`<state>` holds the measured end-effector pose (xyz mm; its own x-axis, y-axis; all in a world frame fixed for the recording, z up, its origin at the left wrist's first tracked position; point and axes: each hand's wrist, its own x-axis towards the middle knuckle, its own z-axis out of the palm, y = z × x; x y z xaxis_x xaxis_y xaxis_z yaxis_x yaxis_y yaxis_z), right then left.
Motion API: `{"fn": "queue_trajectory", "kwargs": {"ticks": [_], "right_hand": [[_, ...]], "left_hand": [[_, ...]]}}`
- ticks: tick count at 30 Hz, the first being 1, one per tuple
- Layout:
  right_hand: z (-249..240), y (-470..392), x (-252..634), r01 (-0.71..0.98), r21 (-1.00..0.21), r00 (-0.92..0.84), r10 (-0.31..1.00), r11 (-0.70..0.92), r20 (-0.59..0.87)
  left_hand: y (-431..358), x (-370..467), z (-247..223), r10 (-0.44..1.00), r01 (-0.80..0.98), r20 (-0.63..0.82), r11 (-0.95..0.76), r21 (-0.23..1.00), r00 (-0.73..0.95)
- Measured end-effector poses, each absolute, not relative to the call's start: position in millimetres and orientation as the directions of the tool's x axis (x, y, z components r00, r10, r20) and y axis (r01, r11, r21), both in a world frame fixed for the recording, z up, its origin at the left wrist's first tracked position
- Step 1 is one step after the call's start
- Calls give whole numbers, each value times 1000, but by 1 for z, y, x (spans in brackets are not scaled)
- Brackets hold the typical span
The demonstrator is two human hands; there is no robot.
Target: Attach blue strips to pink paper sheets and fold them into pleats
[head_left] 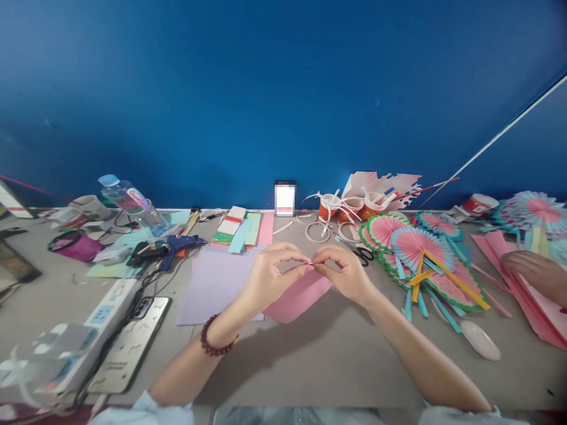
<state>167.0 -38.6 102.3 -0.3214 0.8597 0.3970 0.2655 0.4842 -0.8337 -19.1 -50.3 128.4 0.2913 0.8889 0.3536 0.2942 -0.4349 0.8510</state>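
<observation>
A pink sheet of paper [295,300] hangs between my two hands above the grey table. My left hand [277,273] pinches its top edge between thumb and fingers. Close beside it, my right hand [344,270] pinches the same edge, the fingertips of both hands nearly meeting. The paper's upper edge looks gathered or folded there, though the fingers hide most of it. A lilac sheet [208,283] lies flat on the table behind my left forearm. Scissors with black handles [365,256] rest just beyond my right hand.
Watermelon-patterned paper fans [423,251] are piled to the right, near a white computer mouse [481,340]. Another person's hand [534,271] rests on pink paper at far right. Leftward lie a glue gun [177,248], a phone [130,345], a power strip [104,316] and a bottle [135,200].
</observation>
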Motion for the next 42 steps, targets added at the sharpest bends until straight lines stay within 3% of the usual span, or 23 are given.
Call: {"fn": "queue_trajectory", "kwargs": {"ticks": [8,23,27,30,35,38,42], "right_hand": [[101,-37,167,259,-842,-317,865,473,388],[106,-42,165,317,-771,-260,833,552,489],[106,-43,165,322,-779,-265,841,538,472],[105,-42,166,310,-800,-287,852,514,437],[99,-39,167,249,-902,-214,928,353,304],[93,-34,167,151,-977,-119,984,148,131],[85,-24,167,-121,-991,-64,997,-52,-45]], "left_hand": [[-55,-15,129,831,342,493,-555,758,257],[-55,-15,130,758,369,593,-651,663,273],[-54,-17,131,708,337,633,-706,622,313],[-51,-19,129,728,310,609,-685,659,315],[-44,-21,124,800,398,519,-600,694,302],[-41,-20,123,747,508,615,-644,572,252],[-43,-18,122,662,586,689,-695,417,296]]}}
